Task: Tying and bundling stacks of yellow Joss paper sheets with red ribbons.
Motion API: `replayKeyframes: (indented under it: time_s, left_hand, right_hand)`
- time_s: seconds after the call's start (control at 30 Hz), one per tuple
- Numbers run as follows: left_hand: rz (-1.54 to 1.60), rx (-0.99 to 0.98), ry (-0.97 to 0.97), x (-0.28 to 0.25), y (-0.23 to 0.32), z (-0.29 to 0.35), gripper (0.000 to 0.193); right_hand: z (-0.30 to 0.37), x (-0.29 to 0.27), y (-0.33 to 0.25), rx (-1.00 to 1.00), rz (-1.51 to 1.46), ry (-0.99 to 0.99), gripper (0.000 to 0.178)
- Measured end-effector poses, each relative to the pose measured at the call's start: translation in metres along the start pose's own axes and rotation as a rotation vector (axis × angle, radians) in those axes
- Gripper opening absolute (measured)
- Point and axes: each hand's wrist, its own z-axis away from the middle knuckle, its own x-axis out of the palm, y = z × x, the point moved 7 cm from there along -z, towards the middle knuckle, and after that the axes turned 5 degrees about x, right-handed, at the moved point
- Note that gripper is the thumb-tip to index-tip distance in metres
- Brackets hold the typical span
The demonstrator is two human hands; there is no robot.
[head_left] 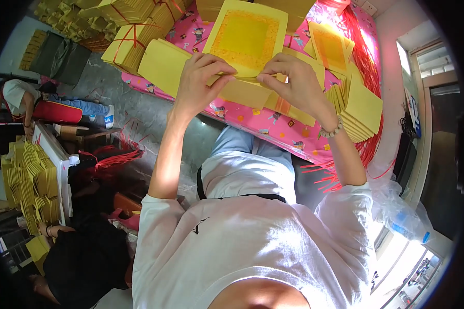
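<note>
Got the bare left hand (203, 85) loosely curled, thumb and forefinger pinched on the near edge of a rectangular yellow paper sheet with an orange-speckled border and darker plain middle (246, 38). Doing the same with the bare right hand (296, 82) a little way along that edge, beaded bracelet (333, 129) on the wrist. Holding the hands near each other but not touching. Have the sheet mostly between and just beyond the fingertips, over a table covered in pink cartoon-print cloth (229, 117). Can't tell how firm the pinch is, tbh.

Spotted a fanned stack of folded yellow paper (361, 110) right of the right hand, plus a flat yellow paper pile (162, 67) left of the left. Got long shiny red strands (365, 67) hanging down past the right side of the table too. Further off left, can see yellow paper bundles tied with red string (131, 46), then a person in a white top and blue jeans (23, 98), bent over.
</note>
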Motion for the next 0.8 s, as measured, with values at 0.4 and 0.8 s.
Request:
replayKeyframes:
  time_s: [0.4,0.8]
  left_hand:
    - [0.095,-0.111,-0.056,0.002,-0.009,-0.005,0.011]
    - [0.114,-0.128,-0.063,0.001,-0.010,-0.005,0.011]
  right_hand:
    - [-0.009,0.005,0.013,0.114,-0.082,-0.070,0.018]
    - [-0.011,0.005,0.011,0.126,-0.056,-0.088,0.019]
